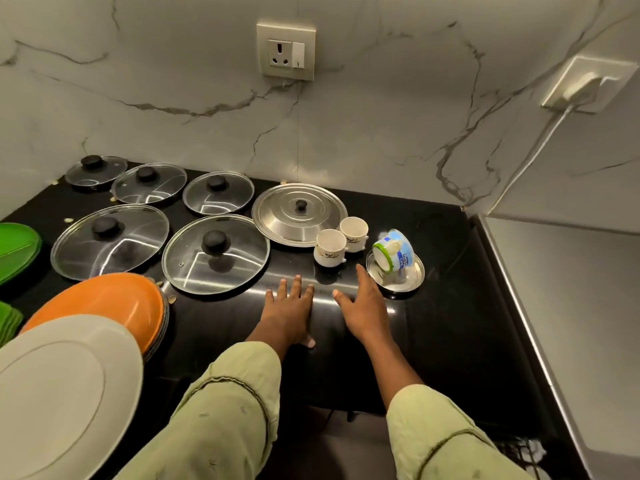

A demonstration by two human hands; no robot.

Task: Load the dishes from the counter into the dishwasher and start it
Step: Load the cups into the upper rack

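Note:
My left hand (289, 308) lies flat on the black counter (433, 323), fingers straight. My right hand (363, 303) stretches forward beside it, fingers straight, tips close to a small steel plate (414, 282) that holds a tipped plastic curd tub (391, 249). Two white cups (330, 247) stand just beyond my hands. Several glass lids (214, 254) and a steel lid (299, 213) lie flat further back. An orange plate (104, 299) and a white plate (62, 393) are stacked at the near left. The dishwasher is not in view.
Green plates (15, 247) sit at the left edge. A marble wall with a socket (285, 50) rises behind the counter. A plugged-in charger (585, 86) with a white cable is on the right wall, above a steel surface (571, 306) right of the counter.

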